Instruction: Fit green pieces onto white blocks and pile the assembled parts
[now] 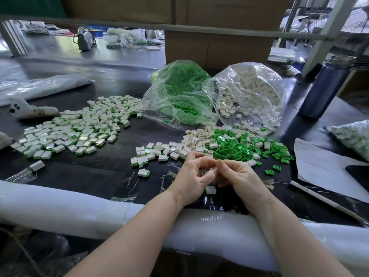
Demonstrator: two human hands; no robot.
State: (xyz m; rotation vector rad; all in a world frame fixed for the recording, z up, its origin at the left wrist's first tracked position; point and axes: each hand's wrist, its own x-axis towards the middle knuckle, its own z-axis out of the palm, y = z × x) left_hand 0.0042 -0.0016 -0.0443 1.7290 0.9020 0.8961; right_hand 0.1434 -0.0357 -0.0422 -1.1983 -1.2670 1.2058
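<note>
Left hand and right hand curled together, contents hidden; assembled part at six o'clock: light, rigid, probably best pinched by flat sides.

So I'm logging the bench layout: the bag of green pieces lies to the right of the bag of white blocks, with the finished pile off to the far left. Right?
Not quite. In the head view the bag of green pieces lies to the left of the bag of white blocks, not the right. The finished pile is off to the far left, as you said.
</note>
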